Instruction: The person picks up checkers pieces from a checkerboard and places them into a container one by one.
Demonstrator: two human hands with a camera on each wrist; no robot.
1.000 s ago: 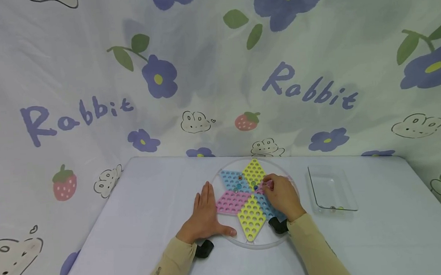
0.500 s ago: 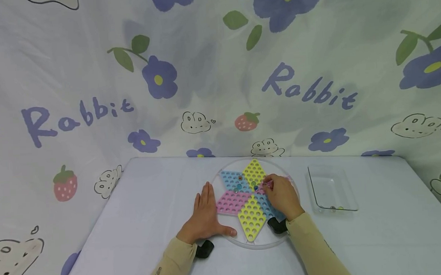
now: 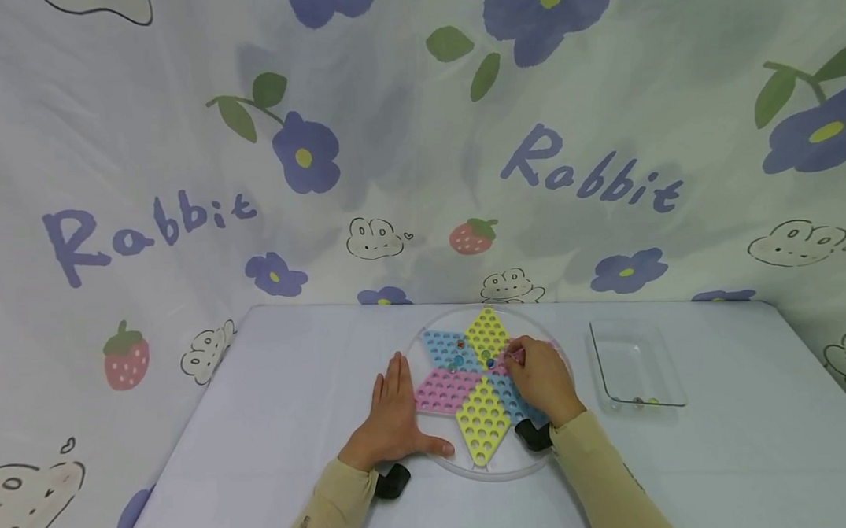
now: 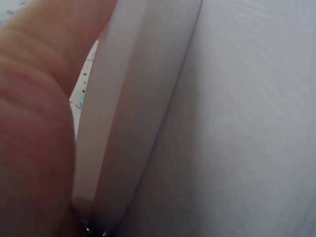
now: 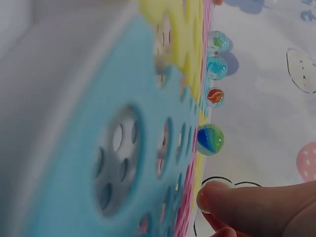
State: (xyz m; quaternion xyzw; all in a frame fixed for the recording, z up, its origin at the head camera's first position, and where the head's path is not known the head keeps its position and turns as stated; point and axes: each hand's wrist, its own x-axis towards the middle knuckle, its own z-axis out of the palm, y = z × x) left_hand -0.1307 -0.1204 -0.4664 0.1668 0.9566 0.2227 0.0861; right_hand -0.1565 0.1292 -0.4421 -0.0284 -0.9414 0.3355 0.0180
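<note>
A round clear board [image 3: 467, 468] with a star of pink, yellow and blue perforated sections lies on the table. My left hand [image 3: 387, 419] rests along its left rim, fingers straight and thumb spread onto the near rim. My right hand [image 3: 543, 377] is over the right pink section, thumb and fingers bent close together at the holes. Whether a marble is between them is hidden. Near the board's centre sit a blue-green marble [image 5: 210, 139], an orange-swirled marble [image 5: 215, 97], a light-blue marble [image 5: 217, 68] and a clear greenish marble [image 5: 217, 42].
To the right of the board stands a clear rectangular box [image 3: 671, 363], with a few marbles [image 3: 653, 401] at its near end. White cloth covers the table [image 3: 293, 364]. Behind it hangs a printed curtain [image 3: 418, 162].
Both hands and the marbles on the board stay in place. Only the head view has tilted very slightly.
</note>
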